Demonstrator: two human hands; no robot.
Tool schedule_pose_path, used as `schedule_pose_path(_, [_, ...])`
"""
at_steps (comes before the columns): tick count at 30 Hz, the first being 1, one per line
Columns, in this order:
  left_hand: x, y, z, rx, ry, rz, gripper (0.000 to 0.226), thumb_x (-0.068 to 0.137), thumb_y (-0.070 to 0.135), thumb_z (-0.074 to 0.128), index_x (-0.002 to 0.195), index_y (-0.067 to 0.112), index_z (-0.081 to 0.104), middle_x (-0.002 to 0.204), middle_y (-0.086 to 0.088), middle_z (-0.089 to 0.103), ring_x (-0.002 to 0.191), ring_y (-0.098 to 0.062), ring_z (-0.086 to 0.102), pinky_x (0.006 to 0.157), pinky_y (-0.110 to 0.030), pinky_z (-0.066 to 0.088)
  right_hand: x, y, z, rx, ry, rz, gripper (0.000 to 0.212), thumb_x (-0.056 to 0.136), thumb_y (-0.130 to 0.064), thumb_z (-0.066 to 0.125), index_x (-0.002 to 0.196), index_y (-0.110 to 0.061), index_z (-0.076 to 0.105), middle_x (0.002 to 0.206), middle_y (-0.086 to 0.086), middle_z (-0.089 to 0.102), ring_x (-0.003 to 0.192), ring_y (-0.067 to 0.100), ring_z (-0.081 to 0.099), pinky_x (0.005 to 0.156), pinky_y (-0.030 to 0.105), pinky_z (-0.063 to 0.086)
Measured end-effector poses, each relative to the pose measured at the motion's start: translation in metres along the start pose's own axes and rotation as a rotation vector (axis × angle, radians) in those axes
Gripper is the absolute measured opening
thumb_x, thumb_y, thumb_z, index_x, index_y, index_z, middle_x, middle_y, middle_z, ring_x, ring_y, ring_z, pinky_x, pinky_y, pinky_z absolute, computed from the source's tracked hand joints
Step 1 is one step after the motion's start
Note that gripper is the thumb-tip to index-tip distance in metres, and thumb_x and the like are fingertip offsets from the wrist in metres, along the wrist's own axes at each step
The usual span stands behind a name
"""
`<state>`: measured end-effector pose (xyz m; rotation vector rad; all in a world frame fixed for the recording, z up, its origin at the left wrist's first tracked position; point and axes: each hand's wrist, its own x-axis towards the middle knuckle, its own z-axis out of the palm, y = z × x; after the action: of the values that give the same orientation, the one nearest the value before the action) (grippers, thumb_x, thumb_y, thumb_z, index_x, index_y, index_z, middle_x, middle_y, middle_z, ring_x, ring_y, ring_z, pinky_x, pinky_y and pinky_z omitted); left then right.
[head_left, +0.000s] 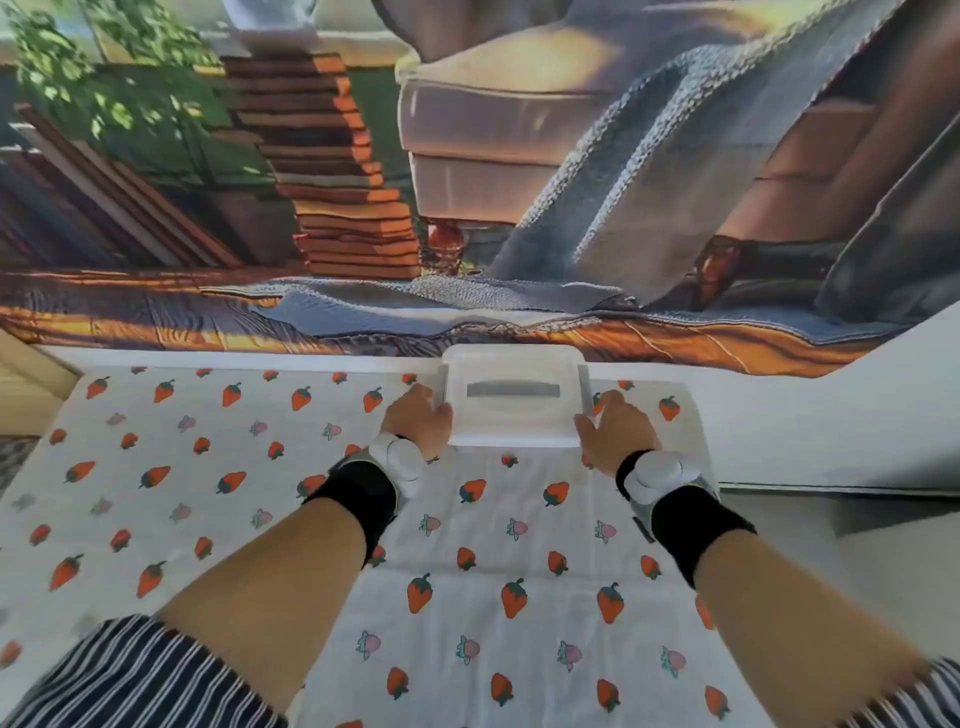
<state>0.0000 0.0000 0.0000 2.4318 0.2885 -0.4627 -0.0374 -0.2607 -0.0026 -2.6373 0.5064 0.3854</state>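
1. A printed backdrop (467, 156) of books and an armchair hangs behind the white lidded container (513, 400).
2. A strawberry-print cloth (208, 467) lies under the container, which sits at its far edge.
3. The left hand (420, 418) grips the container's left side, fingers curled.
4. The right hand (615, 434) grips the container's right side.

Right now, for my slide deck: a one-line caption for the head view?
Left hand and right hand hold a white plastic box at the far edge of a strawberry-print cloth.
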Motion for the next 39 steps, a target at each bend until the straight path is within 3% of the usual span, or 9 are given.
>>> schedule_pose_path(6, [0.031, -0.002, 0.019, -0.019, -0.010, -0.072, 0.039, 0.096, 0.033, 0.058, 0.128, 0.012, 0.061, 0.123, -0.011, 0.068, 0.095, -0.028, 0.062, 0.074, -0.032, 0.049, 0.025, -0.002, 0.013, 0.144, -0.054, 0.036, 0.036, 0.098, -0.033, 0.055, 0.122, -0.007, 0.052, 0.114, 0.014, 0.064, 0.100, 0.035, 0.063, 0.079, 0.037, 0.050])
schedule_pose_path(10, [0.024, -0.012, 0.019, -0.039, 0.009, -0.067, 0.039, 0.094, 0.029, 0.062, 0.129, 0.011, 0.060, 0.122, -0.010, 0.068, 0.105, -0.032, 0.065, 0.086, -0.039, 0.055, 0.017, 0.000, 0.018, 0.244, -0.081, 0.061, 0.038, 0.093, -0.033, 0.061, 0.124, -0.012, 0.053, 0.111, 0.009, 0.067, 0.093, 0.033, 0.067, 0.081, 0.039, 0.055])
schedule_pose_path(15, [-0.020, -0.042, 0.011, -0.103, 0.048, -0.073, 0.043, 0.094, 0.026, 0.063, 0.134, 0.014, 0.059, 0.125, -0.005, 0.068, 0.104, -0.027, 0.065, 0.078, -0.033, 0.053, -0.027, 0.000, 0.026, 0.322, -0.111, 0.021, 0.055, 0.093, -0.032, 0.062, 0.140, -0.010, 0.045, 0.121, 0.009, 0.065, 0.107, 0.030, 0.062, 0.089, 0.038, 0.052])
schedule_pose_path(19, [-0.072, -0.078, 0.001, -0.129, 0.060, -0.089, 0.042, 0.094, 0.027, 0.063, 0.133, 0.014, 0.059, 0.125, -0.003, 0.069, 0.108, -0.026, 0.066, 0.083, -0.033, 0.054, -0.080, -0.005, 0.037, 0.324, -0.175, -0.021, 0.053, 0.093, -0.031, 0.062, 0.138, -0.008, 0.047, 0.124, 0.009, 0.064, 0.109, 0.030, 0.061, 0.088, 0.035, 0.051])
schedule_pose_path(23, [-0.117, -0.121, -0.005, -0.096, 0.060, -0.115, 0.043, 0.093, 0.033, 0.062, 0.134, 0.018, 0.061, 0.123, 0.002, 0.071, 0.099, -0.020, 0.066, 0.070, -0.023, 0.049, -0.128, -0.010, 0.058, 0.339, -0.238, -0.023, 0.048, 0.093, -0.032, 0.063, 0.134, -0.010, 0.050, 0.121, 0.007, 0.065, 0.105, 0.028, 0.062, 0.089, 0.038, 0.053])
schedule_pose_path(29, [-0.143, -0.153, -0.005, -0.141, 0.098, -0.125, 0.044, 0.095, 0.030, 0.065, 0.136, 0.016, 0.058, 0.128, 0.000, 0.069, 0.105, -0.020, 0.066, 0.081, -0.027, 0.047, -0.166, -0.015, 0.088, 0.385, -0.242, 0.025, 0.050, 0.096, -0.028, 0.059, 0.140, -0.011, 0.044, 0.122, 0.007, 0.064, 0.106, 0.027, 0.061, 0.080, 0.029, 0.044])
schedule_pose_path(32, [-0.140, -0.154, -0.006, -0.170, 0.104, -0.132, 0.044, 0.095, 0.033, 0.064, 0.134, 0.014, 0.057, 0.127, -0.002, 0.069, 0.102, -0.021, 0.066, 0.081, -0.030, 0.052, -0.171, -0.019, 0.092, 0.378, -0.191, 0.032, 0.050, 0.096, -0.037, 0.058, 0.137, -0.012, 0.046, 0.115, 0.006, 0.066, 0.092, 0.022, 0.060, 0.074, 0.026, 0.044])
schedule_pose_path(35, [-0.136, -0.156, -0.006, -0.151, 0.121, -0.159, 0.044, 0.098, 0.042, 0.059, 0.130, 0.012, 0.058, 0.120, -0.003, 0.070, 0.093, -0.019, 0.062, 0.077, -0.031, 0.053, -0.171, -0.025, 0.092, 0.321, -0.158, 0.067, 0.047, 0.095, -0.050, 0.056, 0.123, -0.014, 0.047, 0.096, 0.001, 0.066, 0.065, 0.010, 0.057, 0.053, 0.021, 0.039])
schedule_pose_path(39, [-0.136, -0.167, -0.006, -0.053, 0.132, -0.071, 0.039, 0.103, 0.044, 0.048, 0.119, 0.013, 0.063, 0.108, -0.001, 0.070, 0.092, -0.020, 0.061, 0.079, -0.034, 0.050, -0.171, -0.031, 0.100, 0.243, -0.120, 0.068, 0.037, 0.099, -0.047, 0.047, 0.110, -0.012, 0.047, 0.090, 0.007, 0.066, 0.063, 0.015, 0.057, 0.050, 0.027, 0.043])
